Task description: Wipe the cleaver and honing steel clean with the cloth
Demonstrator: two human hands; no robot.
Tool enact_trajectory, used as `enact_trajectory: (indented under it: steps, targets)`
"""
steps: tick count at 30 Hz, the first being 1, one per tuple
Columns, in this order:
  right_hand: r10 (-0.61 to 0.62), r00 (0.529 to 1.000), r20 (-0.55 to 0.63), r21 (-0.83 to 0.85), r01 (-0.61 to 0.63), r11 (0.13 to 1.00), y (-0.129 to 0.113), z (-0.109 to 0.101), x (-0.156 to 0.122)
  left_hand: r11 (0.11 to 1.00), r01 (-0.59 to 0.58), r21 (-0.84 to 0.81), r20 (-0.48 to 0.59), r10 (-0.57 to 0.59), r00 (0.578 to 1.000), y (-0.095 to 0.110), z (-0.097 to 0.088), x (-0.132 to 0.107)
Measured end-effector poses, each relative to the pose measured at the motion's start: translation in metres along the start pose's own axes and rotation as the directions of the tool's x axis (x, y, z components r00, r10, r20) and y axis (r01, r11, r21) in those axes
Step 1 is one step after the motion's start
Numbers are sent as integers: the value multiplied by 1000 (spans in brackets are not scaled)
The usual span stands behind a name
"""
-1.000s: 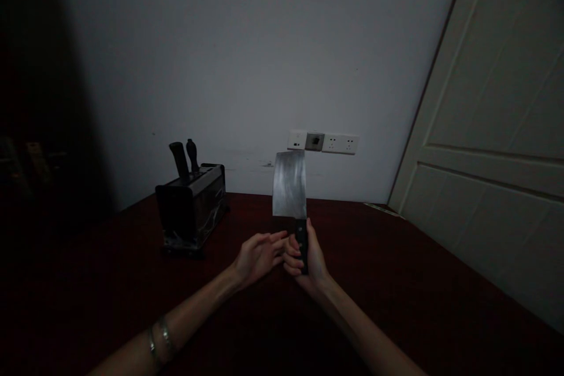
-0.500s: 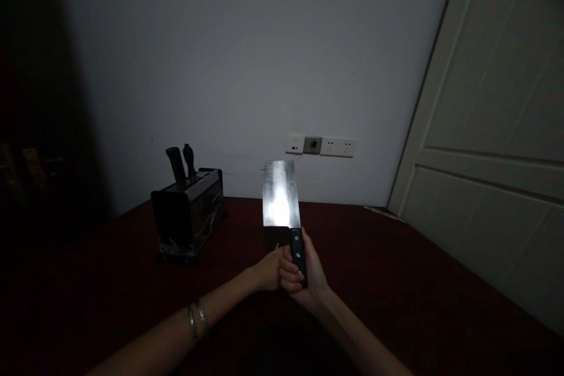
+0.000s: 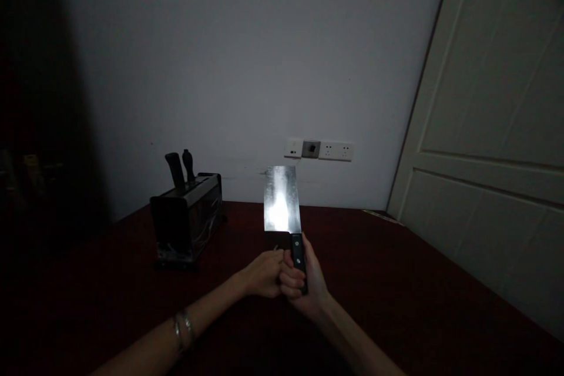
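Observation:
My right hand [image 3: 308,282] is wrapped round the black riveted handle of a cleaver [image 3: 282,197]. The broad steel blade points up and away from me, with a bright glare on its lower part. Close against the right hand's fingers, on the left, is my left hand [image 3: 263,273], closed, its back toward me. Its fingertips are mostly hidden, and I cannot make out what they hold, if anything. Two metal bracelets circle the left wrist. To the left stands a dark knife block [image 3: 187,220] with two black-handled tools upright in its top.
The dark red tabletop [image 3: 374,270] runs back to a pale wall [image 3: 247,70]. A row of wall sockets [image 3: 328,150] is behind the cleaver. A white panelled door [image 3: 480,188] borders the right side. The far left is very dark.
The left hand has shifted slightly left and shows more of its back. The right hand keeps its grip on the cleaver, and the whole view has tilted slightly.

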State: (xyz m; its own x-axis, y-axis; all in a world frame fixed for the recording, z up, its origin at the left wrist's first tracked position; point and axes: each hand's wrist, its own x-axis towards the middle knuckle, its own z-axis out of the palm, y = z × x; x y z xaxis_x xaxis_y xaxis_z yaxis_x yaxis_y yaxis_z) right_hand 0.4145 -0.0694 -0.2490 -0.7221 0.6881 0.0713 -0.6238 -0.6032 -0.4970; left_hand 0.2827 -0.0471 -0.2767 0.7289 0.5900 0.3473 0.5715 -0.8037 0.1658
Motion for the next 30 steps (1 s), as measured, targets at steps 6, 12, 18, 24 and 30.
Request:
enact_trajectory:
  steps: [6,12,18,24,30]
  targets:
    - [16,1000,15,31,-17,999,1,4,-1,990,120,-69,42,-118,992,1,-3,-5]
    - [26,999,46,33,-28,999,1,0,0,972,224,-74,18,-223,975,4,-7,9]
    - [44,995,87,13,-45,999,-1,-4,0,984,171,-45,-22,-172,985,3,-7,22]
    - [80,988,132,10,-82,997,-2,-12,-3,879,303,-367,-212,-396,893,-22,-2,25]
    - [83,991,102,42,-87,995,-5,-20,-7,760,490,-427,-538,-649,538,-68,-44,23]
